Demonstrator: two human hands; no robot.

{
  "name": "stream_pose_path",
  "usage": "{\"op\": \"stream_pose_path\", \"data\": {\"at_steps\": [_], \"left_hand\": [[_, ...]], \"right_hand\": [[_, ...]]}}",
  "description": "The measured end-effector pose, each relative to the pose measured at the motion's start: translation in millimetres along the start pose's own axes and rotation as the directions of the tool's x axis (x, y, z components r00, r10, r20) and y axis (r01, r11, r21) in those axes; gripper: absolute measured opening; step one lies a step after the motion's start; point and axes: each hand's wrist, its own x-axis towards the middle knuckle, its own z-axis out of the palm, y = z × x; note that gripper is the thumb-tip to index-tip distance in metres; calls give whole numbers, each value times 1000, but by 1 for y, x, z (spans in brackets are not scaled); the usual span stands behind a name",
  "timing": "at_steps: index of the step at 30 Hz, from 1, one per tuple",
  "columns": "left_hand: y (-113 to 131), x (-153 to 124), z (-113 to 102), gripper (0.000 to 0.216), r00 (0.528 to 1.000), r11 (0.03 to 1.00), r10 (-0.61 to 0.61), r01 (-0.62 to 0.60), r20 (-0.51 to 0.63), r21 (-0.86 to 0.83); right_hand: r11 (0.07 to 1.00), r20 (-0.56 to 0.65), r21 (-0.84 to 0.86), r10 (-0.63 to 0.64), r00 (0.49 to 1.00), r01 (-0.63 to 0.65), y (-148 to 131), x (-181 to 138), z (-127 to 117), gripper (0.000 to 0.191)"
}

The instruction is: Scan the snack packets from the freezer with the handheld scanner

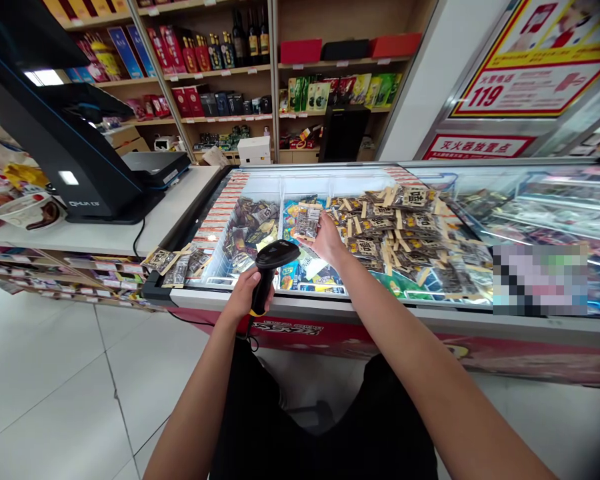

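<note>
My left hand (245, 293) is wrapped round the grip of a black barcode scanner (277, 253), its head held at the front edge of the chest freezer (200, 297). Between the fingers of my right hand (326, 241) is a snack packet (308, 222), clear with dark contents and a white label patch. It is held above the freezer's glass, just beyond the scanner. To the right lies a heap of similar packets (380, 227) with tan header strips. A few more packets (180, 267) rest on the freezer's left front corner.
On the left, a black checkout machine (100, 133) stands on a white counter (180, 200) beside a white bowl (30, 213). Shelves (220, 70) with bottles and boxes rise behind the freezer. A cable (139, 237) hangs off the counter.
</note>
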Motion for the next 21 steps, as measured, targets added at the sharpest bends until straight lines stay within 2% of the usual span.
{"op": "stream_pose_path", "data": {"at_steps": [2, 4, 7, 9, 10, 12, 14, 16, 18, 21], "left_hand": [[-2, 1, -1, 75, 1000, 1000, -10, 10, -10, -1], [-4, 2, -1, 76, 1000, 1000, -22, 22, -23, 0], [-6, 2, -2, 73, 999, 1000, -27, 28, -28, 3], [-6, 2, -2, 71, 999, 1000, -20, 20, -27, -5], [-6, 2, -2, 71, 999, 1000, -16, 16, -28, -10], [-5, 2, -2, 71, 999, 1000, -8, 8, -31, -17], [-4, 1, -2, 71, 999, 1000, -4, 3, -33, -20], [-4, 1, -2, 73, 999, 1000, 6, -7, -44, -26], [-5, 1, -2, 74, 997, 999, 23, -26, -70, -38], [-7, 3, 1, 75, 989, 996, 58, -67, -139, -62]], "right_hand": [[997, -61, 72, 46, 997, -41, -5, -5, 2, 78], [998, -79, 55, 9, 997, -4, -14, -13, 1, 76], [979, -57, -134, -160, 985, 151, -33, -35, -14, 77], [905, -41, -332, -296, 954, 266, -47, -54, -36, 73], [834, -6, -448, -362, 932, 321, -53, -64, -49, 66], [623, 96, -667, -473, 876, 409, -62, -81, -80, 53], [394, 157, -831, -512, 845, 393, -65, -93, -111, 51], [212, 183, -922, -497, 848, 324, -60, -99, -135, 52], [69, 212, -960, -459, 863, 273, -51, -103, -150, 54], [-63, 254, -966, -438, 862, 252, -38, -106, -153, 62]]}}
